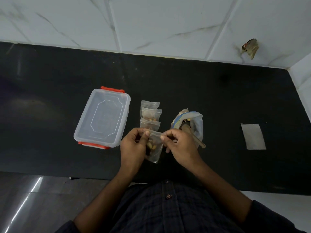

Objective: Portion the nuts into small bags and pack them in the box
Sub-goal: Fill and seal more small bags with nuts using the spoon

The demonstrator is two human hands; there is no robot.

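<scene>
A small clear zip bag [155, 148] with nuts in it hangs between my hands above the black counter. My left hand [133, 147] pinches its top left corner and my right hand [179, 145] pinches the top right end of its zip strip. Three small filled bags [150, 115] lie in an overlapping row just beyond my hands. The clear plastic box [102, 117] with orange clips sits to the left, its lid on. The large nut bag [189, 122] stands open to the right, a wooden spoon [193, 133] resting in it.
A flat stack of unused small bags [253, 136] lies at the right on the black counter [50, 98]. A tiled wall runs along the back and the right side. The counter's front edge is close to my body.
</scene>
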